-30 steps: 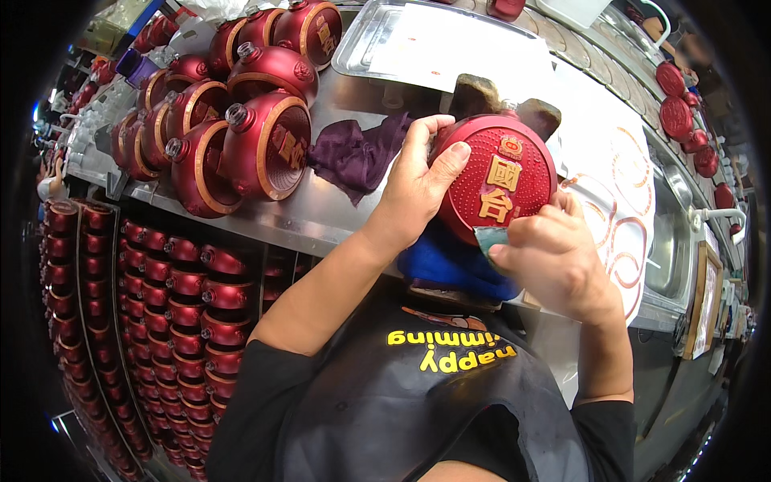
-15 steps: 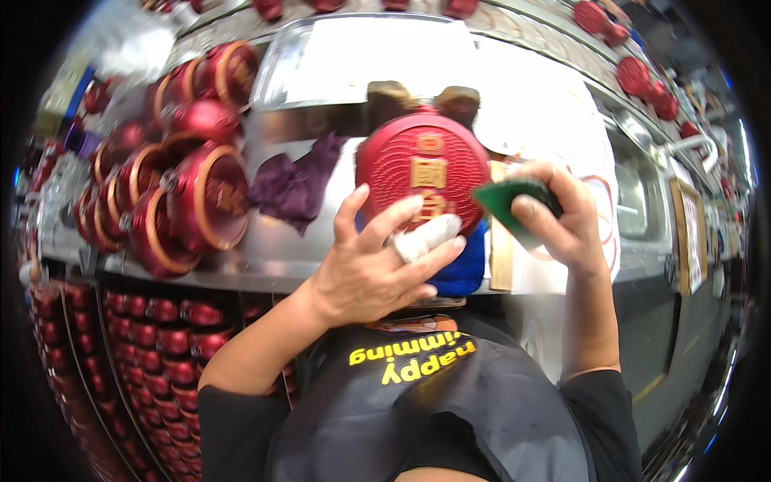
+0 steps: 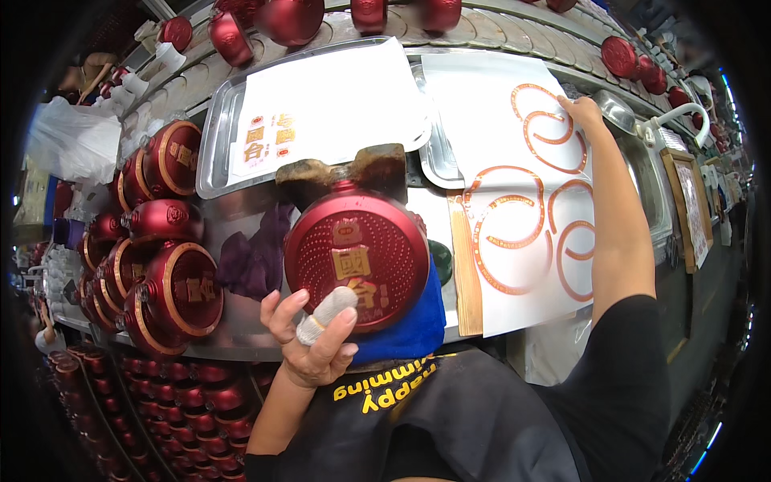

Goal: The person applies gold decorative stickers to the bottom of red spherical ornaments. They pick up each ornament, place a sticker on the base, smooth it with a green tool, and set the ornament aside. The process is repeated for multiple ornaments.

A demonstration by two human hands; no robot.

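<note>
A round, flat red bottle (image 3: 393, 225) with gold character decals on its face lies in front of me, its neck against a dark, worn two-part rest (image 3: 379, 167). My left hand (image 3: 317, 341) is at the bottle's lower left edge, fingers apart, one finger wrapped in a pale cloth cover. Stretched far to the right, my right hand (image 3: 582, 112) pinches at the edge of an orange ring decal (image 3: 518, 100) on a white sheet (image 3: 502, 313). The thumb is hidden. A green scraper (image 3: 439, 263) lies beside the bottle, partly covered by it.
Blue cloth (image 3: 418, 321) lies under the bottle, and purple cloth (image 3: 255, 255) to its left. Red bottles (image 3: 181, 289) are stacked at left. A metal tray (image 3: 215, 165) with a white sheet of gold decals stands behind. A wooden strip (image 3: 467, 281) edges the ring sheet.
My right hand has put down the green scraper and moved far right to the decal sheet. My left hand has slid down and left off the bottle's middle. The view has shifted.
</note>
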